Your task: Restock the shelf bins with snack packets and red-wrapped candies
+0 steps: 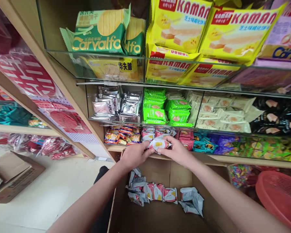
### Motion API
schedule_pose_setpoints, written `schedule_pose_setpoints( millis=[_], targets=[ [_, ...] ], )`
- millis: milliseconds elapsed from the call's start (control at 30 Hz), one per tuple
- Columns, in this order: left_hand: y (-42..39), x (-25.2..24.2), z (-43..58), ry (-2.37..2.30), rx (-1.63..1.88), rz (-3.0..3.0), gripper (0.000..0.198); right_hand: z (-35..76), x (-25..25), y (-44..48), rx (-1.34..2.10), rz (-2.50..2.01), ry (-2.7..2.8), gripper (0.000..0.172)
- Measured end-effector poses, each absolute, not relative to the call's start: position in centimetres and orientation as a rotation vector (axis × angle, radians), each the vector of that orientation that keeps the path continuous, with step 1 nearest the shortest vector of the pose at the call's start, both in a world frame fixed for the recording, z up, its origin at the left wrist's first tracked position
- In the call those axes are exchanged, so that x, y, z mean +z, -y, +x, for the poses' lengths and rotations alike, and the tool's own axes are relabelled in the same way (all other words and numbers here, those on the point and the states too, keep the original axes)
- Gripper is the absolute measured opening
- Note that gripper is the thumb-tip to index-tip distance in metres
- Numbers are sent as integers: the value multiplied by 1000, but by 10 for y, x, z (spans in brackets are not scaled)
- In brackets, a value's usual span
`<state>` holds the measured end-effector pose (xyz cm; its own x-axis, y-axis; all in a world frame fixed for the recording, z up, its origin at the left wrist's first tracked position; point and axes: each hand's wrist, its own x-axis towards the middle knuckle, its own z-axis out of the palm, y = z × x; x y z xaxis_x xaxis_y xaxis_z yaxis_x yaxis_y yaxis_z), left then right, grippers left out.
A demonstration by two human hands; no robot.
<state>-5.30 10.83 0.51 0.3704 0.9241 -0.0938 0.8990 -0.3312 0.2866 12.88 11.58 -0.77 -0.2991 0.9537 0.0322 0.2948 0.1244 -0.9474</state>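
A small white and pink snack packet (158,144) is pinched between both my hands at the front of the lowest shelf bin. My left hand (137,154) grips its left end, and my right hand (176,150) holds its right end. Just behind it, similar pink and white packets (148,133) lie in the bin, partly hidden by my hands. Below my arms stands an open cardboard box (169,171). Inside it, several more pink and white packets (157,192) lie in a row, and some silvery-backed packets (191,199) sit at its right.
Orange-wrapped snacks (122,135) fill the bin to the left; teal packets (203,145) lie to the right. Higher bins hold green packets (155,113) and yellow wafer bags (179,26). A red plastic basket (278,197) stands at right, another carton (19,174) on the left floor.
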Motion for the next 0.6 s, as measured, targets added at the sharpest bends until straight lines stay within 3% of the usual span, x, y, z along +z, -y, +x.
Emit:
schedule_pose_setpoints(
  millis=[167,333,500,600],
  targets=[
    [-103,-2,-50,-1731,117,2460,42,138,12,-123,837,-1189,2101,27],
    [-93,-10,-46,-1759,204,2623,36,152,5,-139,586,-1454,2274,23],
    [-91,-14,-47,-1730,330,2703,29,142,-21,-161,587,-1539,2223,34],
    [-93,-17,-48,-1720,361,2708,26,122,-33,-175,702,-1487,2290,32]
  ],
)
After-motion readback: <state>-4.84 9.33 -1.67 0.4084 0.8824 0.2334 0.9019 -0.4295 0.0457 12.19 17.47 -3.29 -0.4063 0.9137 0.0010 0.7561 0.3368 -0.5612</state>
